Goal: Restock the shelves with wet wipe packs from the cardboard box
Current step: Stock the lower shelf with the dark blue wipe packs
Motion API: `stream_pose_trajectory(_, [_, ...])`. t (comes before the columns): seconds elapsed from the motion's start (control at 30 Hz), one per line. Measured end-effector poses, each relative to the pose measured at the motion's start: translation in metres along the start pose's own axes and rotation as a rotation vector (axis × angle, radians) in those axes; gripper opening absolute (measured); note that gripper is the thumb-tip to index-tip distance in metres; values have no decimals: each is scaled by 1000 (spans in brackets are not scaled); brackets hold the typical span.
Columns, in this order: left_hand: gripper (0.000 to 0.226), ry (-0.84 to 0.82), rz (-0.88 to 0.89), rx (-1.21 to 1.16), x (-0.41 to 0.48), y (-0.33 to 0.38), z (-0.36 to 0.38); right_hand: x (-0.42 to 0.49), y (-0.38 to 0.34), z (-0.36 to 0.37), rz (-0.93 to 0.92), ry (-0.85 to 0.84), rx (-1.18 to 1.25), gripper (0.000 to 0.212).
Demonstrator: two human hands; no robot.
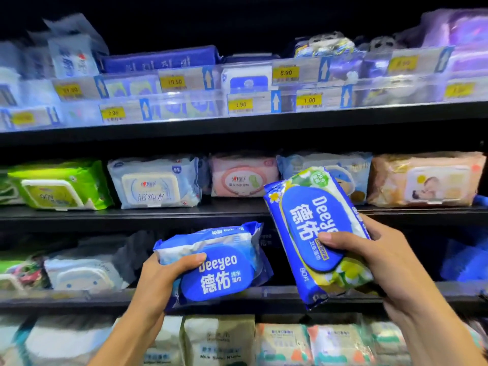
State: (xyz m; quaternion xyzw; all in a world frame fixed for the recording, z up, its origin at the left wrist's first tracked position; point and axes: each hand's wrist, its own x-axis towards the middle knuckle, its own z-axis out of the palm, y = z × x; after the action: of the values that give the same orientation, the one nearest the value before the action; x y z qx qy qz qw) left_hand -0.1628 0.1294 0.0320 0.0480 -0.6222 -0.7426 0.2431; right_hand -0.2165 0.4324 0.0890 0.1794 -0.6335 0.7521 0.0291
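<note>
My left hand [169, 270] grips a blue Deeyeo wet wipe pack [227, 262] by its left end, thumb on top, holding it flat in front of the third shelf [79, 295]. My right hand [369, 249] holds a second blue Deeyeo pack with yellow flowers [303, 223] upright and tilted, thumb across its lid. This pack overlaps the second shelf edge [158, 213]. The cardboard box is not in view.
Dark shelving fills the view. The top shelf has small packs behind yellow price tags [285, 73]. The second shelf holds green [58, 184], white-blue [155, 182], pink [243, 175] and peach [427, 178] wipe packs. More packs line the lowest shelf [285, 342].
</note>
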Motion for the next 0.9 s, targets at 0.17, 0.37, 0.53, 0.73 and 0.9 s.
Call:
stream_pose_trajectory(0.17, [48,-25,64,37,10,14,22,5,1,-13,-52,190,100,52])
stream_pose_trajectory(0.37, [73,-79,67,105,12,2,-4,4,1,-20,-92,296,128,47])
stream_pose_trajectory(0.53, [61,-77,38,121,31,-29,-7,-5,-4,-25,-75,294,41,54])
stream_pose_trajectory(0.73, [68,15,73,118,53,-69,-1,-14,-3,-33,-41,248,45,50])
stream_pose_trajectory(0.9, [62,49,93,166,70,-88,8,-16,10,-30,19,269,136,62])
